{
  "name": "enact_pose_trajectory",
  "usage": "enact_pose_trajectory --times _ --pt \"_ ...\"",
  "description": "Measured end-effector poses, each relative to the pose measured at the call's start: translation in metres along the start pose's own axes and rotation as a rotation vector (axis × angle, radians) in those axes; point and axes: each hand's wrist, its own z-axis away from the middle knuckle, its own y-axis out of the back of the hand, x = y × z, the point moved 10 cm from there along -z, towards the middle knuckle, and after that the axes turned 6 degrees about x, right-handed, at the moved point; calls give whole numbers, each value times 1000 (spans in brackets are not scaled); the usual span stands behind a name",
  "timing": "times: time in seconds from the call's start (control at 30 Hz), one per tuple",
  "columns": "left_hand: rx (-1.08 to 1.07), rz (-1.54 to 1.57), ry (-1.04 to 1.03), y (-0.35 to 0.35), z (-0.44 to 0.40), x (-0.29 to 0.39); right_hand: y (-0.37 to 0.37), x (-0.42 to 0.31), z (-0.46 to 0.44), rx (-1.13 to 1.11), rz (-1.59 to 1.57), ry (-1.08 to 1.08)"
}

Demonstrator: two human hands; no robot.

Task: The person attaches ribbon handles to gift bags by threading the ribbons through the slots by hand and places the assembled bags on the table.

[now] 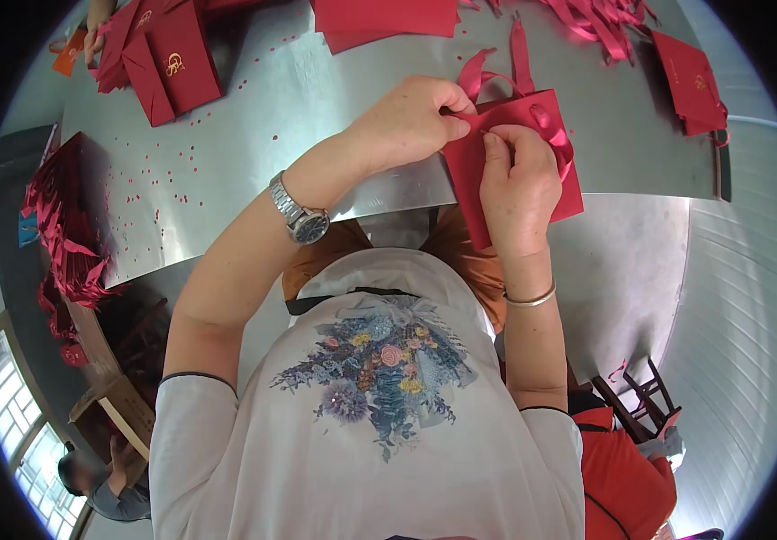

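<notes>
A small red paper gift bag hangs partly over the table's near edge in front of me. Pink-red ribbon loops out from its top, and more ribbon curls along its right side. My left hand, with a watch on the wrist, is closed in a pinch at the bag's upper left corner. Thumb and fingers of my right hand pinch together at the bag's upper part, close to the left fingertips. Whether ribbon also lies between either hand's fingertips is hidden.
Red bags with gold lettering lie at the table's far left; another red bag sits at right. Loose ribbons are heaped at the back. Small red dots scatter over the metal table. Other people are nearby, one in red.
</notes>
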Motion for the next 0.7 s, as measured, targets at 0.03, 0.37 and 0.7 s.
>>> enact_pose_trajectory --times 0.03,0.37,0.7 --pt "-4 0 9 -1 0 -1 -1 0 0 -10 12 0" --pt "-3 64 84 -1 3 0 1 2 1 20 -3 0" --pt "54 69 21 -1 0 -3 4 0 0 90 -140 -6"
